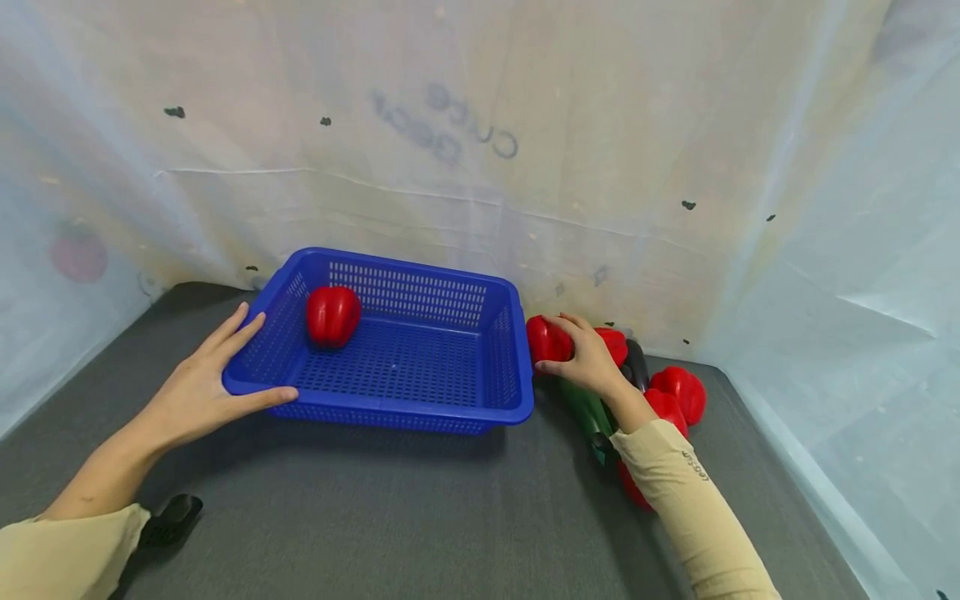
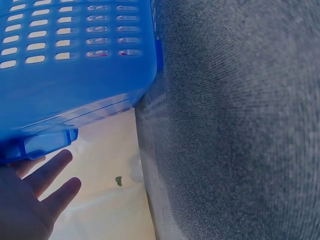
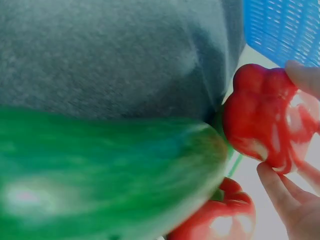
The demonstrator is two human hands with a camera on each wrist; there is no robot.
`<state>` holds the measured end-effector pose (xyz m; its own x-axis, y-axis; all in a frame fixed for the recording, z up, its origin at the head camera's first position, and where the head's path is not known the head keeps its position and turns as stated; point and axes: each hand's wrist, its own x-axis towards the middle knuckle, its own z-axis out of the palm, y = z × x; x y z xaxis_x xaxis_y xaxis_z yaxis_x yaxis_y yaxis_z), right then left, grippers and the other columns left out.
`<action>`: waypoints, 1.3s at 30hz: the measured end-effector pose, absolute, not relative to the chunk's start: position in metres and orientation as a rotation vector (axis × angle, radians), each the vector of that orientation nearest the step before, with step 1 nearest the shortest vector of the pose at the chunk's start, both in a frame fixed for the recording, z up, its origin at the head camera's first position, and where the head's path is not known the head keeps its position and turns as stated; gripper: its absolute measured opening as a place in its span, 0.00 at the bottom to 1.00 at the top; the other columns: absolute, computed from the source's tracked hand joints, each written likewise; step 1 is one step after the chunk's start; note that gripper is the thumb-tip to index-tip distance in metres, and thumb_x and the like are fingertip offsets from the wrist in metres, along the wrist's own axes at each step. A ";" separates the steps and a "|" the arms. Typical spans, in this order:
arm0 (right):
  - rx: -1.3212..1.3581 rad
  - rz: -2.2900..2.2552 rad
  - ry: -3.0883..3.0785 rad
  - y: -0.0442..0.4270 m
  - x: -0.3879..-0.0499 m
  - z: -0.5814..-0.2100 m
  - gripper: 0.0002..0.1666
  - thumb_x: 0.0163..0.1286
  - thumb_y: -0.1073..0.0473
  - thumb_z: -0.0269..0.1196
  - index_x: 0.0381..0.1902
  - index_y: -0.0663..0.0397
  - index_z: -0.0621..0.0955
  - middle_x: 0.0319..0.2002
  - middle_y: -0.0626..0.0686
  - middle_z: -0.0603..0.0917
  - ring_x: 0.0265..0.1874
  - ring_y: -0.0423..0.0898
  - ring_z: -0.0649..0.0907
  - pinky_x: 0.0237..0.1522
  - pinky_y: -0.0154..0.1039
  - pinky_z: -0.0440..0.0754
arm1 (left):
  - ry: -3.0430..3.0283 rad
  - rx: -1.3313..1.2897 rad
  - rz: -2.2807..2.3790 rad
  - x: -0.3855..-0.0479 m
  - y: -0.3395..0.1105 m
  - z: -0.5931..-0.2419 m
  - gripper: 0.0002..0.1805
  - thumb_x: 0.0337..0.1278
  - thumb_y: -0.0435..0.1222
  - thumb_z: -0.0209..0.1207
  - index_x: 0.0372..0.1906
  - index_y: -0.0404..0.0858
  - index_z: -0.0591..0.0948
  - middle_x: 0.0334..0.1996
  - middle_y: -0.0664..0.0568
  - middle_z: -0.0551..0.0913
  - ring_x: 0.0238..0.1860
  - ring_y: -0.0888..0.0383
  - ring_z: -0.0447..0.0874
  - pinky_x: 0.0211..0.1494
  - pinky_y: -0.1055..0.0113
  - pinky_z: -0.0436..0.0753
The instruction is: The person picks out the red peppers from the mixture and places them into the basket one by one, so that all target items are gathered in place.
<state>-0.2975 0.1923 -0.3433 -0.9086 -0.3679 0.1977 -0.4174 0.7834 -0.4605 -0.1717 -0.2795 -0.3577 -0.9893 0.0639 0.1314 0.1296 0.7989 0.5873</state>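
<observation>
Pale plastic sheeting (image 1: pixel 600 125) w/ faint marks hangs behind a dark grey table (image 1: pixel 450 533).

Red pepper (image 1: pixel 547 343) in the R hand (image 1: pixel 588 354) sits at approx. 3 o'clock of the blue basket (image 1: pixel 420 412), right beside its wall; can't tell if the two touch, or if the pepper's off the table. R fingers are curled round it, thumb on one side, fingertips on the opp. side.

Handling, my guess: fairly light, firm, a bit slick b/c of the glossy skin; might bruise or dent if squeezed hard. Best hold is prob. round the widest part, fingers opp. thumb, using the grooves btwn lobes for grip.

Looks: deep red, shiny, plump, lobed, w/ bright highlights, no obvious damage; stem not clearly seen.

L hand (image 1: pixel 202 392) is spread at the basket's 8–9 o'clock corner, fingers fairly straight along the outside, thumb along the near rim, not clenched.

Another red pepper (image 1: pixel 332 317) lies inside the basket, approx. 10 o'clock. From the held one: green cucumber (image 1: pixel 585 408) at approx. 5 o'clock, dark veg (image 1: pixel 636 364) (eggplant, prob.) near 3, more peppers (image 1: pixel 681 392) btwn 3 & 5.
</observation>
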 end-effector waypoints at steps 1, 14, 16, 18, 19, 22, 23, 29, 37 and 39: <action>0.638 0.775 -2.865 0.192 -0.298 -0.342 0.44 0.55 0.56 0.71 0.69 0.52 0.68 0.70 0.65 0.62 0.65 0.63 0.67 0.55 0.60 0.78 | -2.880 -0.155 -0.950 -0.172 -0.280 -0.358 0.60 0.47 0.58 0.66 0.77 0.45 0.42 0.77 0.46 0.30 0.72 0.26 0.37 0.57 0.20 0.52; 0.684 0.717 -2.826 0.193 -0.299 -0.326 0.44 0.55 0.55 0.72 0.69 0.53 0.67 0.69 0.65 0.63 0.66 0.63 0.66 0.60 0.62 0.72 | -2.877 -0.156 -0.949 -0.172 -0.279 -0.358 0.60 0.47 0.58 0.66 0.77 0.44 0.42 0.77 0.46 0.30 0.72 0.25 0.38 0.57 0.20 0.52; 0.686 0.712 -2.821 0.193 -0.300 -0.322 0.44 0.56 0.55 0.72 0.69 0.52 0.67 0.69 0.64 0.63 0.66 0.62 0.66 0.60 0.62 0.73 | -2.872 -0.160 -0.951 -0.172 -0.280 -0.358 0.60 0.47 0.58 0.66 0.77 0.45 0.42 0.77 0.46 0.30 0.72 0.26 0.38 0.57 0.20 0.52; 0.687 0.714 -2.814 0.193 -0.300 -0.318 0.45 0.56 0.55 0.72 0.69 0.52 0.67 0.69 0.64 0.63 0.66 0.62 0.66 0.60 0.62 0.72 | -2.864 -0.164 -0.953 -0.172 -0.280 -0.359 0.60 0.47 0.57 0.66 0.77 0.44 0.43 0.77 0.45 0.31 0.72 0.26 0.38 0.56 0.20 0.52; 0.690 0.712 -2.810 0.192 -0.300 -0.316 0.45 0.56 0.55 0.72 0.70 0.52 0.67 0.69 0.64 0.63 0.66 0.62 0.66 0.60 0.63 0.72 | -2.861 -0.165 -0.953 -0.172 -0.280 -0.359 0.60 0.47 0.57 0.66 0.77 0.44 0.43 0.77 0.45 0.31 0.72 0.26 0.38 0.56 0.20 0.52; 0.704 0.704 -2.800 0.191 -0.301 -0.310 0.45 0.56 0.55 0.72 0.70 0.52 0.67 0.70 0.63 0.62 0.67 0.62 0.65 0.62 0.63 0.70 | -2.856 -0.167 -0.955 -0.171 -0.280 -0.359 0.60 0.46 0.57 0.67 0.77 0.44 0.43 0.77 0.45 0.31 0.72 0.25 0.38 0.56 0.20 0.52; 0.709 0.699 -2.798 0.191 -0.302 -0.309 0.45 0.56 0.55 0.72 0.70 0.52 0.66 0.70 0.63 0.62 0.67 0.62 0.65 0.62 0.63 0.70 | -2.857 -0.168 -0.957 -0.171 -0.280 -0.359 0.60 0.46 0.57 0.67 0.77 0.44 0.43 0.77 0.46 0.31 0.72 0.26 0.38 0.56 0.20 0.52; 0.699 0.700 -2.797 0.184 -0.305 -0.297 0.45 0.56 0.55 0.72 0.70 0.53 0.66 0.70 0.64 0.61 0.67 0.62 0.66 0.61 0.61 0.72 | -2.865 -0.165 -0.954 -0.172 -0.280 -0.359 0.60 0.46 0.57 0.67 0.77 0.44 0.43 0.77 0.46 0.30 0.72 0.25 0.38 0.56 0.20 0.53; 0.708 0.655 -2.792 0.172 -0.309 -0.280 0.46 0.56 0.54 0.72 0.71 0.51 0.65 0.70 0.63 0.62 0.67 0.62 0.65 0.64 0.63 0.67 | -2.860 -0.159 -0.966 -0.172 -0.280 -0.361 0.60 0.46 0.57 0.66 0.77 0.45 0.43 0.77 0.46 0.30 0.72 0.26 0.37 0.57 0.20 0.52; 0.703 0.648 -2.797 0.170 -0.310 -0.277 0.46 0.56 0.53 0.71 0.71 0.50 0.65 0.70 0.63 0.62 0.67 0.62 0.65 0.64 0.63 0.67 | -2.856 -0.156 -0.967 -0.172 -0.280 -0.361 0.60 0.46 0.57 0.66 0.77 0.45 0.43 0.77 0.46 0.31 0.72 0.26 0.37 0.57 0.20 0.51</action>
<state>-0.3101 0.1700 -0.2772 -0.8705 -0.4059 0.2783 -0.4869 0.7923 -0.3676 -0.1717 -0.2799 -0.3608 -0.9872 0.0586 0.1484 0.1367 0.7902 0.5974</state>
